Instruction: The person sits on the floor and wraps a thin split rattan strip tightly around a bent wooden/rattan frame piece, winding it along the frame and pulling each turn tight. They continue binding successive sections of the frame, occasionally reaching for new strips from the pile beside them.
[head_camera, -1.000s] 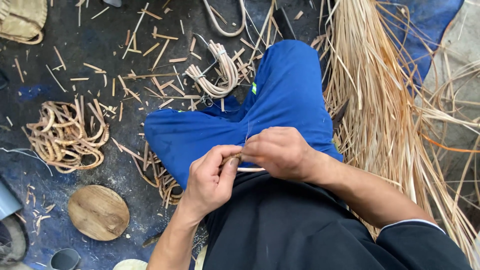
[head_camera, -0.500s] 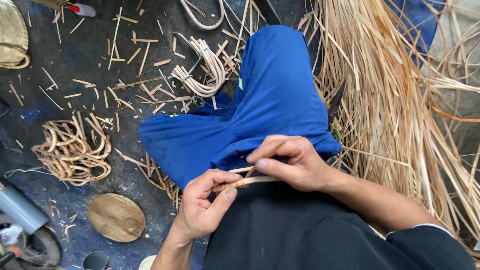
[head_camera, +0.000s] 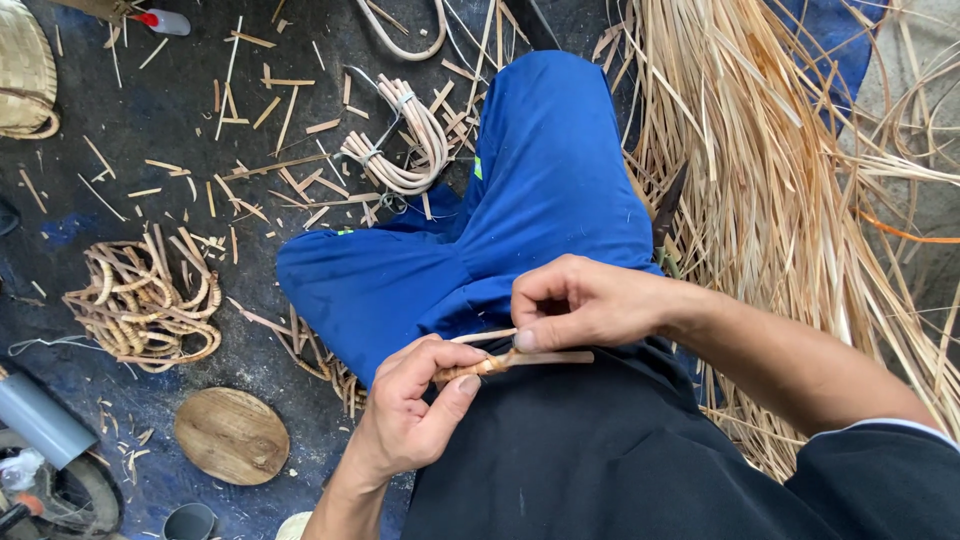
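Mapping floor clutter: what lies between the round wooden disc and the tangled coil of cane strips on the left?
In the head view, only dark floor with a few small cane chips lies between the wooden disc and the tangled coil; nothing larger.

I see no labels, signs or screens; the nearest thing to a package is a small white bottle with a red cap (head_camera: 163, 21), lying at the upper left of the frame.

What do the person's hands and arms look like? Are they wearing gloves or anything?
No gloves. The left hand and right hand are bare, with no rings or watch showing. Both forearms are bare too. A dark sleeve with a pale edge ends partway up the right arm.
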